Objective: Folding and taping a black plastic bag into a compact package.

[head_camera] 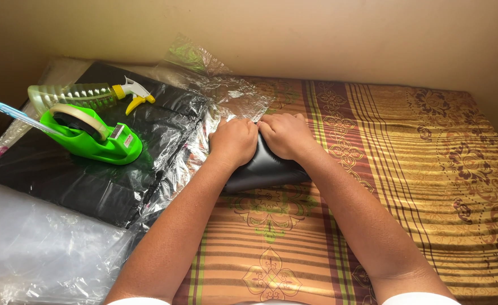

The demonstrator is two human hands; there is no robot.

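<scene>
Both hands press down side by side on a small black bundle (266, 169) that lies on a bed covered with a striped, flower-patterned sheet (407, 169), about mid-scene. The left hand (235, 141) and the right hand (285, 135) are curled closed, knuckles up, gripping the far edge of the bundle where it meets a sheet of crinkled clear plastic film (226, 93).

The bundle looks slick and springy, so it may unroll or slide out from under the palms if the pressure eases. The film is thin and creased; a hard tug at that edge could tear it or let it bunch up. The bed gives underfoot of the hands, which makes an even press harder.

To the left, a green tape dispenser (94, 138) and a green spray bottle (85, 95) with a yellow-and-white trigger rest on a flat black sheet (79, 181); a jolt of the mattress could tip or roll them.

The fingertips are hidden under the knuckles, so exactly what they pinch cannot be told. What the bundle holds is not visible, and more clear plastic (34, 248) at the near left is cut off by the frame.
</scene>
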